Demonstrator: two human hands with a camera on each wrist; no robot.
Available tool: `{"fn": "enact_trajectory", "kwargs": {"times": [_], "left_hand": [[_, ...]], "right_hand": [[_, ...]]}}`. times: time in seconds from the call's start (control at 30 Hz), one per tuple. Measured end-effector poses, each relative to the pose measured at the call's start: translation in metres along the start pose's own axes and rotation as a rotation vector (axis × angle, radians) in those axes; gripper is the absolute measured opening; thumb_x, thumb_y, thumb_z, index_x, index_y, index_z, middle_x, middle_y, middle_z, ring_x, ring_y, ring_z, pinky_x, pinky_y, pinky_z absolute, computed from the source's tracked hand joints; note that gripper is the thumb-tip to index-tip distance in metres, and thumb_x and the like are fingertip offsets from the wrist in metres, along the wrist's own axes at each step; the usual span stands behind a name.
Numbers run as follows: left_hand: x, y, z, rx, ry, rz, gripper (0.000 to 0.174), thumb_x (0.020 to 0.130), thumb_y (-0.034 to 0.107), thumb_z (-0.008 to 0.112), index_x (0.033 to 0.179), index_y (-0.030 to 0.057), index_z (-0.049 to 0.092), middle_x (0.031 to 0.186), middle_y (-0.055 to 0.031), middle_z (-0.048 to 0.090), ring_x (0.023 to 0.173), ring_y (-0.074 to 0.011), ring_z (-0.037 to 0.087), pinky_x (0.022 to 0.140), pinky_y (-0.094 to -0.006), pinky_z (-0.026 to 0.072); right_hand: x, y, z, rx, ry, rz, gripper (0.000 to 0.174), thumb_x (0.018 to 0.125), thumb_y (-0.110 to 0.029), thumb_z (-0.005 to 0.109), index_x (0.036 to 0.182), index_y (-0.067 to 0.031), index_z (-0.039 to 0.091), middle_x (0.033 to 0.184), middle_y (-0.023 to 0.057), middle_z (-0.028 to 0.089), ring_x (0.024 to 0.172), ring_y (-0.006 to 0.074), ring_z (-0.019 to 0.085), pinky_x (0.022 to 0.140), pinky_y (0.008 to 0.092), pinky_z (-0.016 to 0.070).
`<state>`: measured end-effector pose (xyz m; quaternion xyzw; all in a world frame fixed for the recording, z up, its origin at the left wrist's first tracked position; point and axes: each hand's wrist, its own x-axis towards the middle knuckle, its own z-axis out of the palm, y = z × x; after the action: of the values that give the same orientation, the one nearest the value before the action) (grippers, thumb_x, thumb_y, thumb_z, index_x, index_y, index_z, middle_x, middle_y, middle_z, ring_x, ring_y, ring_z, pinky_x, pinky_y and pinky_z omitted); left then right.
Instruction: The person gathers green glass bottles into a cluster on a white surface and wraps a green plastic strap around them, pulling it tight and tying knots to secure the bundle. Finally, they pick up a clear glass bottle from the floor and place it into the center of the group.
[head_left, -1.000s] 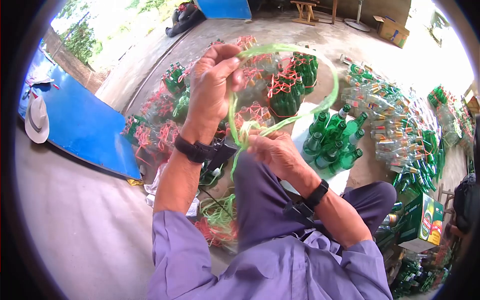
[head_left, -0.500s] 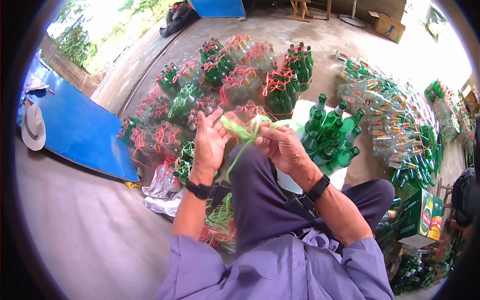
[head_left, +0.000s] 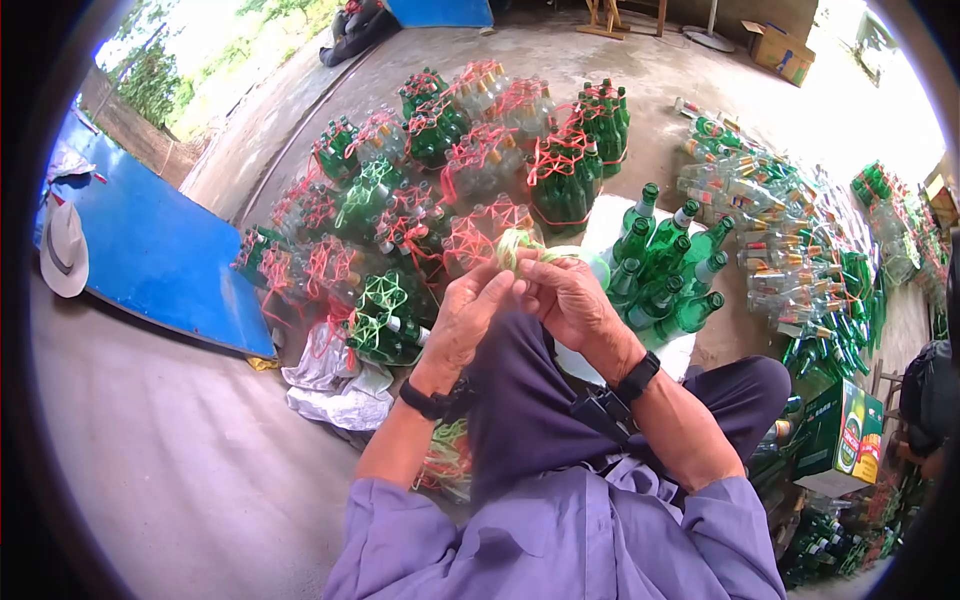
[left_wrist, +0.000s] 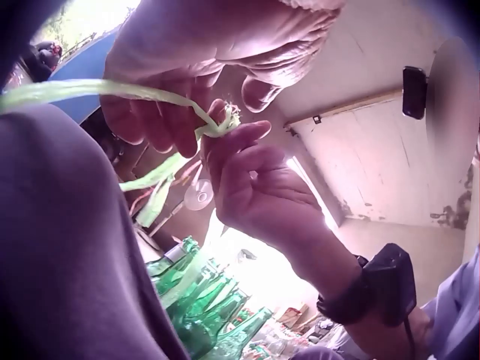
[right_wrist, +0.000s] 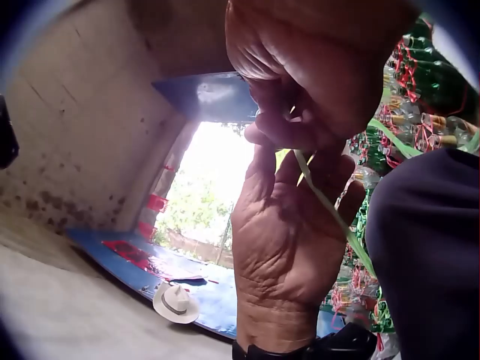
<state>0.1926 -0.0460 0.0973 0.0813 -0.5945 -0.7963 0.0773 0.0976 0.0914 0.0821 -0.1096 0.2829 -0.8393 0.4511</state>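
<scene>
Both hands meet above the raised knee. My right hand (head_left: 580,305) pinches a knotted bunch of light green plastic strip (head_left: 518,246) between thumb and fingers. My left hand (head_left: 463,322) is at the same bunch from the left, its fingertips touching the strip beside the right ones. In the left wrist view the right hand (left_wrist: 259,180) pinches the knot (left_wrist: 221,127), with the left hand (left_wrist: 217,52) close above it. In the right wrist view a strand (right_wrist: 337,217) hangs across the left palm (right_wrist: 281,240). Green bottles (head_left: 665,265) stand on a white board (head_left: 603,225) beyond the right hand.
Bundles of bottles netted in red and green strip (head_left: 480,150) stand ahead and left. Loose bottles (head_left: 790,270) lie in a heap at the right, near a green carton (head_left: 842,438). A blue board (head_left: 150,250) with a hat (head_left: 65,248) is at the left.
The left hand came down from the raised loop, appeared with fingers spread beside the strip, then moved in to meet the right hand. The wide loop has collapsed into a small bunch.
</scene>
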Motion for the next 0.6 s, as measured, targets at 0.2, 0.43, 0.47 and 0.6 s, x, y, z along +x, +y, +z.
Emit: {"fn": "enact_trajectory", "kwargs": {"times": [0.2, 0.43, 0.47, 0.6], "left_hand": [[-0.001, 0.007, 0.012, 0.024, 0.004, -0.05, 0.027, 0.098, 0.017, 0.064, 0.12, 0.0012, 0.067, 0.086, 0.002, 0.067, 0.063, -0.0032, 0.057, 0.054, -0.0176, 0.0429], [0.008, -0.011, -0.006, 0.295, 0.033, -0.031, 0.016, 0.091, 0.006, 0.069, 0.107, 0.0007, 0.069, 0.084, -0.0037, 0.072, 0.053, -0.0048, 0.053, 0.047, -0.0187, 0.0399], [0.009, -0.013, -0.007, 0.268, 0.042, -0.004, 0.014, 0.09, 0.004, 0.07, 0.104, 0.0009, 0.07, 0.081, -0.0017, 0.069, 0.053, -0.004, 0.05, 0.048, -0.0194, 0.0385], [0.011, -0.008, -0.008, 0.226, 0.052, 0.018, 0.011, 0.088, 0.001, 0.071, 0.099, 0.0002, 0.072, 0.079, -0.0003, 0.067, 0.055, -0.0039, 0.048, 0.05, -0.0192, 0.0374]], "right_hand": [[-0.009, -0.007, -0.007, -0.037, 0.007, -0.002, 0.024, 0.096, -0.009, 0.059, 0.117, 0.0029, 0.062, 0.092, 0.0017, 0.066, 0.078, 0.0083, 0.06, 0.065, 0.0229, 0.0463], [-0.028, -0.008, -0.019, -0.125, 0.058, 0.005, 0.036, 0.092, -0.012, 0.062, 0.125, 0.0033, 0.06, 0.097, 0.0028, 0.065, 0.085, 0.0093, 0.06, 0.069, 0.0245, 0.047], [-0.032, -0.009, -0.022, -0.123, 0.062, 0.002, 0.036, 0.092, -0.012, 0.062, 0.125, 0.0033, 0.06, 0.097, 0.0028, 0.065, 0.085, 0.0093, 0.06, 0.069, 0.0245, 0.047], [-0.051, -0.011, -0.032, -0.386, 0.071, 0.063, 0.057, 0.087, -0.02, 0.065, 0.138, 0.0036, 0.054, 0.106, 0.0077, 0.065, 0.093, 0.0128, 0.062, 0.075, 0.0255, 0.05]]}}
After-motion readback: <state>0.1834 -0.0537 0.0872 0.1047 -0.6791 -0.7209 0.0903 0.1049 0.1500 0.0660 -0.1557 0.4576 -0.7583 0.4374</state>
